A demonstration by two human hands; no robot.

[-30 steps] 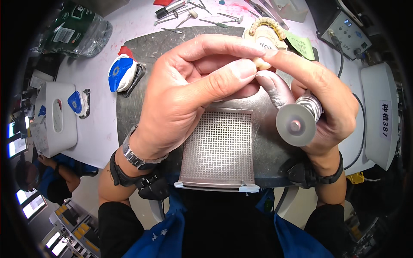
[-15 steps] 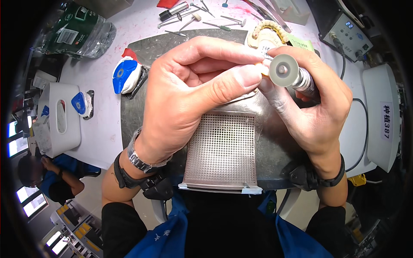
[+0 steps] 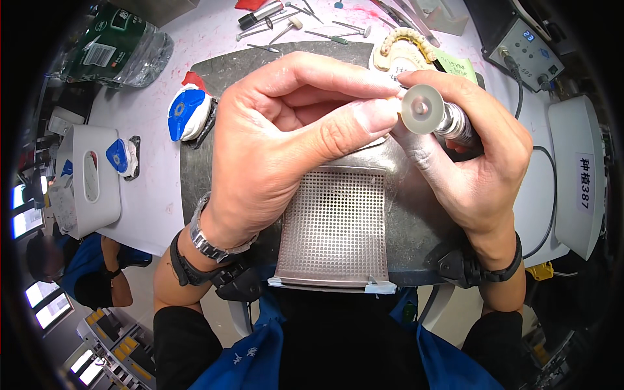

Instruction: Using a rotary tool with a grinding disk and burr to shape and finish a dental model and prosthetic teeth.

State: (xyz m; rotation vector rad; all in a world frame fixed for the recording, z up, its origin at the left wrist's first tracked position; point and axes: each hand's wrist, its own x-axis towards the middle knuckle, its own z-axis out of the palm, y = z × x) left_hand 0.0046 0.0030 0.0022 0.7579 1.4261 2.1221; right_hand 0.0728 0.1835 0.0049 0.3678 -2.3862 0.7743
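Thumb and forefinger of my left hand (image 3: 273, 130) are pinched together at a small tooth-coloured piece, nearly all hidden by the fingertips and the wheel. My right hand (image 3: 478, 162) wraps a metal rotary handpiece (image 3: 458, 127), which carries a round, pale grey-green grinding wheel (image 3: 414, 120). The wheel sits right at the left fingertips; whether it touches the piece I cannot tell. Fine white dust coats the fingers of both hands. Just beyond them stands a dental cast (image 3: 385, 64) with a yellowish row of teeth, partly covered by my hands.
Below my hands lies a perforated metal grille (image 3: 335, 227) on a dark work plate (image 3: 214, 68). Several burs (image 3: 286, 29) lie at the back. Blue-and-white mounted casts (image 3: 187, 114), a white bin (image 3: 107, 201) and a bottle (image 3: 117, 49) are left; a control box (image 3: 530, 55) stands right.
The handpiece and wheel have shifted slightly left, and the wheel now faces more squarely up. The small piece is more covered. At far left, another person's arm has lowered.
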